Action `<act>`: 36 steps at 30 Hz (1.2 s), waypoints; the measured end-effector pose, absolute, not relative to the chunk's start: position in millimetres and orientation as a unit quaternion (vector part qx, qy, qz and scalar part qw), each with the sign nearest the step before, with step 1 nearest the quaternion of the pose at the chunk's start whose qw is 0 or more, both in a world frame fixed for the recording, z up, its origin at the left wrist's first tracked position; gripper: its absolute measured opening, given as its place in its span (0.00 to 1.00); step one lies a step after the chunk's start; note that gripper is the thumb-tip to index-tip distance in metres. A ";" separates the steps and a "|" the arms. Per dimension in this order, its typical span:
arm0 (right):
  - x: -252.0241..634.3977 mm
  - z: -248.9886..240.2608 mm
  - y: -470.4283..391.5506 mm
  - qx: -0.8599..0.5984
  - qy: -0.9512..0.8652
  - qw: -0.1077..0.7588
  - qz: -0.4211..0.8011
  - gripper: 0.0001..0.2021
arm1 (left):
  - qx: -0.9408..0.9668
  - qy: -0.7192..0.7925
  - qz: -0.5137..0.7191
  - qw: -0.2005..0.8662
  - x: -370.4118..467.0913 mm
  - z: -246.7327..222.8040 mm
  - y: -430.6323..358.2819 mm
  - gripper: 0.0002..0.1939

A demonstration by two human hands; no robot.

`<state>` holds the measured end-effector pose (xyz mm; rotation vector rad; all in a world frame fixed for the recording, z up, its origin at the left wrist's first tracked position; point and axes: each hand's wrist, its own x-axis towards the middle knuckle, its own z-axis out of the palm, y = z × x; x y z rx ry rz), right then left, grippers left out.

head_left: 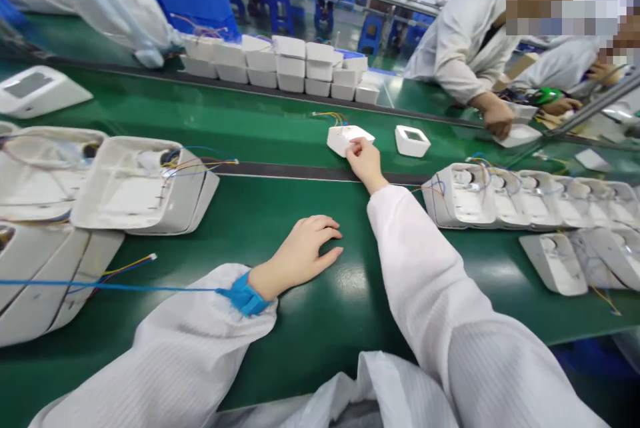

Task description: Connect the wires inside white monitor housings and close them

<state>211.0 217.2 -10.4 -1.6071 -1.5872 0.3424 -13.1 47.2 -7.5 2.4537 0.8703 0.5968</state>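
My right hand [366, 160] reaches out over the far strip of the green table, its fingers on a white housing [341, 140] with coloured wires trailing from its back. My left hand [305, 255] rests on the green surface nearer to me, fingers apart and holding nothing. A blue strap [246, 295] with a blue cord circles my left wrist. Just right of my right hand lies another white housing [413, 141] with a dark window.
Open white shells with wires stand at left [145, 188] and in a row at right [530, 198]. White boxes [291, 65] are stacked along the far edge. At the far right, a person's hand [497, 118] touches a white part [520, 136].
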 end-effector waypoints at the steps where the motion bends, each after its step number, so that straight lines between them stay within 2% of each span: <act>1: 208.5 -9.6 210.8 -0.630 -0.637 0.423 0.134 0.14 | 0.895 0.318 0.214 0.230 -13.1 -7.8 47.5 0.13; 10: 199.8 -9.3 103.5 -0.506 -0.712 0.447 0.193 0.11 | 0.898 0.323 0.199 0.222 -13.9 -8.2 50.5 0.17; 13: 213.3 -8.2 75.2 -0.470 -0.739 0.426 0.227 0.12 | 0.893 0.324 0.209 0.230 -14.8 -9.9 51.4 0.18; 18: 237.6 -5.1 58.6 -0.491 -0.733 0.381 0.278 0.13 | 0.895 0.323 0.204 0.228 -15.2 -12.2 52.6 0.18; 23: 234.9 -6.6 35.3 -0.502 -0.748 0.369 0.227 0.09 | 0.902 0.321 0.192 0.216 -15.2 -11.3 54.1 0.19; 27: 219.5 -8.0 12.2 -0.482 -0.780 0.337 0.211 0.13 | 0.904 0.318 0.195 0.210 -15.8 -10.3 54.8 0.18; 36: 219.9 -2.4 10.9 -0.479 -0.758 0.329 0.296 0.15 | 0.904 0.316 0.206 0.204 -15.8 -11.7 56.7 0.19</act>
